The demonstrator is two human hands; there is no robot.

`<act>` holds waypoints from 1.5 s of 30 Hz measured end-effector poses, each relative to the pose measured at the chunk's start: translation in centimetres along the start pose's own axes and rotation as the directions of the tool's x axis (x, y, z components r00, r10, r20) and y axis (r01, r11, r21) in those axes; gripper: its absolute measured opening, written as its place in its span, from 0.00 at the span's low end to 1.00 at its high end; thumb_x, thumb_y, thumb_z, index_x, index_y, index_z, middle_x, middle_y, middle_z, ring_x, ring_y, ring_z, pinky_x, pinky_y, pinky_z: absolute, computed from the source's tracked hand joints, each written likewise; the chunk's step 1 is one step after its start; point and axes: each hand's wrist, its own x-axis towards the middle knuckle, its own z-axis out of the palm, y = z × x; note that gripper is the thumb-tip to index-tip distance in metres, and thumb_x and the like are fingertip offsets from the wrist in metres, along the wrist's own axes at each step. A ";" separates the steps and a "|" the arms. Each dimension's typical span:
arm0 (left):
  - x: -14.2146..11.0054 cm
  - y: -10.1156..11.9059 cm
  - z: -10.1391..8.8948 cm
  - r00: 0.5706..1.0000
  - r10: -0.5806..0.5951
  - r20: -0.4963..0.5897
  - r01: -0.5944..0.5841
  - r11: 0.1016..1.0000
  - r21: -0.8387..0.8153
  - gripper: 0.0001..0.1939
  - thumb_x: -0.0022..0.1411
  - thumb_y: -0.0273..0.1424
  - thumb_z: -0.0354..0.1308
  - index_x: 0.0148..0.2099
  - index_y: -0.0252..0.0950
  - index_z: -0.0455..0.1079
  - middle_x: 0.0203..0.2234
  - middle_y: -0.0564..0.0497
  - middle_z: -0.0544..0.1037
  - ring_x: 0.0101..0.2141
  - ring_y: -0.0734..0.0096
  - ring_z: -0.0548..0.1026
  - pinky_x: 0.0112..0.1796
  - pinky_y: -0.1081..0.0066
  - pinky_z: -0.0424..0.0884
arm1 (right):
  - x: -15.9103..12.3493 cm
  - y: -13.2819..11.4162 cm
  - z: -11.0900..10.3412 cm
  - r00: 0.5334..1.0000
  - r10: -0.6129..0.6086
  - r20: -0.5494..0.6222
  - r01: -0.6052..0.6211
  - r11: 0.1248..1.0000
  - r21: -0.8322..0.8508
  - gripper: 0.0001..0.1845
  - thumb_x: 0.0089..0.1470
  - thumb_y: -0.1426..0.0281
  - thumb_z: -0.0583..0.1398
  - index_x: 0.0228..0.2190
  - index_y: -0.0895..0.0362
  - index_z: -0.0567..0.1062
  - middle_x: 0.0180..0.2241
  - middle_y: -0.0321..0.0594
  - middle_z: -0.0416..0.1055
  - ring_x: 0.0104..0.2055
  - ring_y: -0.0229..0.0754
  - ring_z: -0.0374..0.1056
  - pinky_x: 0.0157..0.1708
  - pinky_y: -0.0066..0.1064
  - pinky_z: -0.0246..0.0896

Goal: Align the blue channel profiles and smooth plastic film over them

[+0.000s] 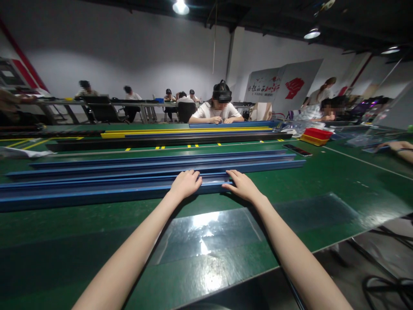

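Several long blue rails lie side by side across the green table, running left to right. My left hand rests on the nearest rail, fingers curled over its top edge. My right hand lies on the same rail just to the right, near that rail's right end, fingers pressed on it. Both arms reach straight forward from the table's near edge.
A clear plastic sheet lies flat before me. Yellow rails and dark rails sit farther back. A red tray stands at the right. A person sits across the table; another person's forearm lies at the far right.
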 end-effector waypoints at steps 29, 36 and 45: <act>0.0 0.0 0.3 1.000 -0.011 -0.016 0.011 1.000 -0.007 0.18 0.64 0.35 0.39 0.44 0.33 0.68 0.37 0.45 0.74 0.39 0.65 0.72 0.41 0.69 0.63 | 0.0 0.1 0.1 1.000 -0.007 -0.010 0.007 0.999 0.039 0.34 0.53 0.52 0.50 0.53 0.62 0.61 0.53 0.51 0.62 0.52 0.50 0.61 0.50 0.39 0.57; 0.0 0.0 0.2 1.000 -0.030 -0.006 0.030 0.999 -0.046 0.17 0.64 0.35 0.40 0.44 0.33 0.68 0.39 0.45 0.74 0.40 0.64 0.72 0.41 0.68 0.64 | 0.0 0.2 0.2 1.000 -0.010 -0.014 0.011 0.999 0.046 0.33 0.53 0.51 0.50 0.53 0.61 0.61 0.52 0.50 0.62 0.52 0.49 0.61 0.50 0.38 0.57; 0.0 0.0 0.1 1.000 -0.031 0.004 0.031 0.998 -0.053 0.18 0.64 0.35 0.40 0.45 0.33 0.68 0.39 0.45 0.74 0.41 0.65 0.71 0.42 0.68 0.63 | 0.1 0.2 0.1 1.000 0.000 -0.014 0.001 0.999 0.041 0.33 0.52 0.51 0.50 0.53 0.60 0.62 0.53 0.50 0.62 0.53 0.49 0.60 0.50 0.38 0.56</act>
